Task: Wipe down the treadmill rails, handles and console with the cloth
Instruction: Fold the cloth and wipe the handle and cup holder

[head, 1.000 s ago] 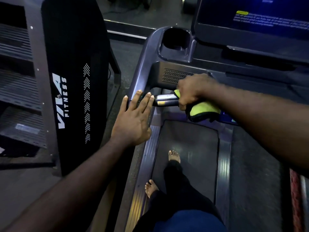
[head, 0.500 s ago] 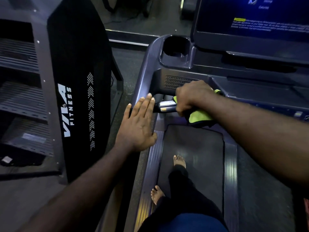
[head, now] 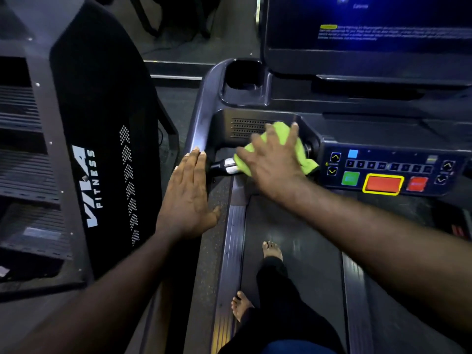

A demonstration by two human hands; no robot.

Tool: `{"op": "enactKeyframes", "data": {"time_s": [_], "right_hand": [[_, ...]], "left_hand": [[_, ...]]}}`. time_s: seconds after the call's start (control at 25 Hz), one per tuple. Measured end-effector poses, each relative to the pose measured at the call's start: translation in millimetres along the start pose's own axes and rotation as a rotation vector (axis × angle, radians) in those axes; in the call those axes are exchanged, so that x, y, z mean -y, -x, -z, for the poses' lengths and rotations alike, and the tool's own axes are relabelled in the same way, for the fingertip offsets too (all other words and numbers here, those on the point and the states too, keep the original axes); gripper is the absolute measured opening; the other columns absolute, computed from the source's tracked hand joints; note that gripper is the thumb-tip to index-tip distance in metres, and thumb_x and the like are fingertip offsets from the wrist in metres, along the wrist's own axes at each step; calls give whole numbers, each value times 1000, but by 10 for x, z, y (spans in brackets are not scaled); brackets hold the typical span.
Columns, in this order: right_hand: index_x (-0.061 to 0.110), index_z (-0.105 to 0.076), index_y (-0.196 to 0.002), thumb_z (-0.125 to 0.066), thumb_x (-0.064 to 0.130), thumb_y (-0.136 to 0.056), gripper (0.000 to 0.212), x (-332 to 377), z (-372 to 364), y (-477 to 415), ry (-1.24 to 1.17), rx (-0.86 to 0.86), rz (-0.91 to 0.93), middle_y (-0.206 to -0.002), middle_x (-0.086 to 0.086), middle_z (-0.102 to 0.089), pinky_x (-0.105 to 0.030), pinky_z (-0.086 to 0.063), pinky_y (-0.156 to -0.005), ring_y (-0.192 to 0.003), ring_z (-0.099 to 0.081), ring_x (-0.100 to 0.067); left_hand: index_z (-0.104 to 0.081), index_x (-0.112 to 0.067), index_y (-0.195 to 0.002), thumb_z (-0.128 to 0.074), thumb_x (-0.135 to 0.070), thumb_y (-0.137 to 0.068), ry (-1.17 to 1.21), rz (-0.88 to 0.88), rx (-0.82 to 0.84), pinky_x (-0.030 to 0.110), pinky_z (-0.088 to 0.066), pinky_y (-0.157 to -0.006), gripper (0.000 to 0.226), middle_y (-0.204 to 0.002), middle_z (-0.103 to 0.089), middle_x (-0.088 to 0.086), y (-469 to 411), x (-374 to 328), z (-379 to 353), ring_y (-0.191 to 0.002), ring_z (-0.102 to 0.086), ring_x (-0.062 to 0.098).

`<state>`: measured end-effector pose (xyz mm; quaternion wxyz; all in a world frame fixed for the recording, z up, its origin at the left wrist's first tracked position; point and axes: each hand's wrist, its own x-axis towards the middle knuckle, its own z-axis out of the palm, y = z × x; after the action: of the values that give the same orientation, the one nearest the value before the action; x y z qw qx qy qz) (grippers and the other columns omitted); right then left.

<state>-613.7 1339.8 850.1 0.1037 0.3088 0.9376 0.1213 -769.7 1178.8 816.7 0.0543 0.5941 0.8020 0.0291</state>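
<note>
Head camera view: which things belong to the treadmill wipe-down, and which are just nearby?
In the job: green cloth, right hand pressing it, grip bar, left hand at side rail, console panel.
Just nearby: black machine marked FITNESS, floor.

- Single view, worn on the person's head, facing forward and steeply down.
- Close range: the console [head: 383, 159] lies at 1 o'clock, the belt [head: 311, 264] and bare feet [head: 272, 250] at 6 o'clock.
- A neighbouring machine [head: 102, 123] fills 9 o'clock.

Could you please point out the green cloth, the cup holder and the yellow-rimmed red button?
green cloth [head: 303, 152]: head view, right fold.
cup holder [head: 242, 78]: head view, inner well.
red button [head: 382, 184]: head view, face centre.
</note>
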Motion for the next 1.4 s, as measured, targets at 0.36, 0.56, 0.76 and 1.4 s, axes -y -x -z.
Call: {"op": "enactKeyframes", "data": {"time_s": [0.36,0.56,0.76,1.4], "right_hand": [[5,-68,-128,-70,-15,-70,61,440,-10,709,-1566,-528,-302,-117,-2,-73,-28,-55,-99,-108,-69,-11],[8,-78,-114,-67,25,-82,38,540,-566,769,-2831,-147,-1154,-103,-10,-78,-46,-63,-88,-96,-74,-30],[11,-82,-100,-59,25,-91,28,539,-128,-4,-2958,45,-900,-101,-9,-80,-43,-59,-95,-94,-77,-25],[5,-73,-118,-58,23,-102,29,769,-83,-165,-2625,534,-906,-108,-14,-76,-41,-56,-99,-102,-72,-29]], "left_hand": [[-20,-5,-162,-65,-27,-73,407,38,-138,44,-23,-128,103,-165,-29,13,51,-14,100,-154,-26,28],[-29,-6,-160,-47,-24,-78,533,4,-154,37,-20,-128,85,-164,-33,10,44,45,127,-152,-27,23],[-38,2,-155,-40,-25,-84,641,-45,-232,46,-26,-126,76,-162,-38,15,44,130,45,-151,-33,27],[-43,3,-152,-44,-19,-87,559,21,-231,46,-25,-126,69,-159,-43,17,-5,84,10,-151,-34,30]]}}
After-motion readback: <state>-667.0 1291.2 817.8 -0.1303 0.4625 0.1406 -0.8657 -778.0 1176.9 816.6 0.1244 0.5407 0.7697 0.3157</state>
